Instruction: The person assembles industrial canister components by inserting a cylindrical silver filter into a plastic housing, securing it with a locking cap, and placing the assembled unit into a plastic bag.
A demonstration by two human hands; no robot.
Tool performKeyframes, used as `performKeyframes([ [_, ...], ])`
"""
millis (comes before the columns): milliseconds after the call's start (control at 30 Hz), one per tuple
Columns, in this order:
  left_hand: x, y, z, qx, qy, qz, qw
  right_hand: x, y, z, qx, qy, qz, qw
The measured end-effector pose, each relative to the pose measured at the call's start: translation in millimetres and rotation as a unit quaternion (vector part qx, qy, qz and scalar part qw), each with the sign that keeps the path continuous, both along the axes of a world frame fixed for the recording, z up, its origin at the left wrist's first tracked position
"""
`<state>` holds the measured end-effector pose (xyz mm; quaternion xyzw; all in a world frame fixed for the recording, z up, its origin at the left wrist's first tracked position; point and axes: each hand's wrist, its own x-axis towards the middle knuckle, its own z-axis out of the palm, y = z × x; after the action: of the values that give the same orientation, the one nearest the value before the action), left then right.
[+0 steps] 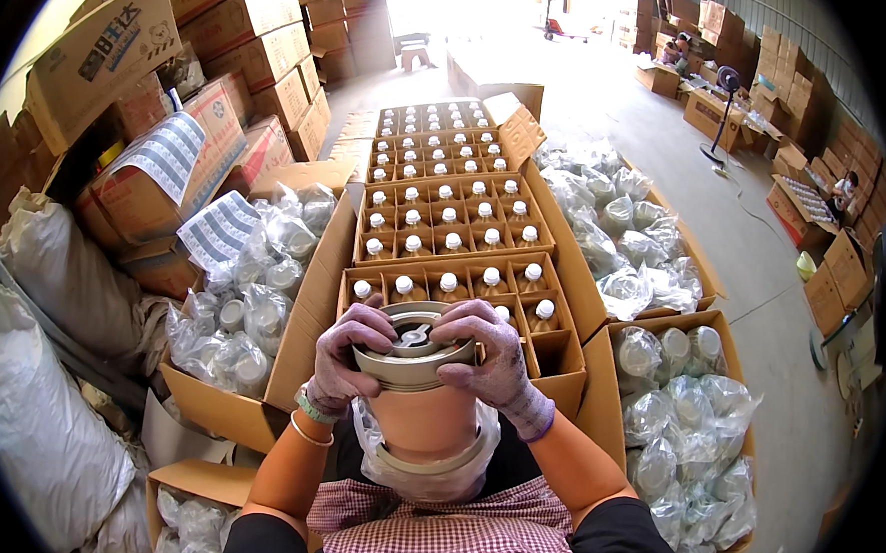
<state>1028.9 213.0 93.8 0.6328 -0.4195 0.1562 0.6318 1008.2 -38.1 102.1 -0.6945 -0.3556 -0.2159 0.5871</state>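
Left hand (344, 356) and right hand (493, 364), both gloved, in grip on opposite sides of metal lid (414, 350), fingers curled over rim, pinching it. Lid sits atop tan jar (423, 421), upright, between forearms, close to body. Clear plastic bag (423, 476) bunched round jar's base, below grip. Just beyond grip: divided carton (559, 358) of white-capped bottles (449, 283). Bagged jars (675, 429) in boxes either side.

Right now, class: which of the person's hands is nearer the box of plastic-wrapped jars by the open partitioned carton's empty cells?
Right. The right hand grips the tin beside that box; the left hand is across the tin.
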Motion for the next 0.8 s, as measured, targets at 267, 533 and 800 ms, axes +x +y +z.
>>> performKeyframes([
  [267,-21.2,-6.3,-1.5,0.029,0.011,0.076,0.997,11.4,3.6,-17.3,0.069,0.073,0.070,0.992],
  [533,-79.8,-48.1,36.1,0.241,-0.086,0.292,0.922,43.7,22.2,-72.8,0.297,0.220,0.305,0.878],
  [800,-30.3,-17.3,2.8,0.008,0.185,0.092,0.978,8.8,2.0,-21.8,0.075,0.055,0.064,0.994],
])
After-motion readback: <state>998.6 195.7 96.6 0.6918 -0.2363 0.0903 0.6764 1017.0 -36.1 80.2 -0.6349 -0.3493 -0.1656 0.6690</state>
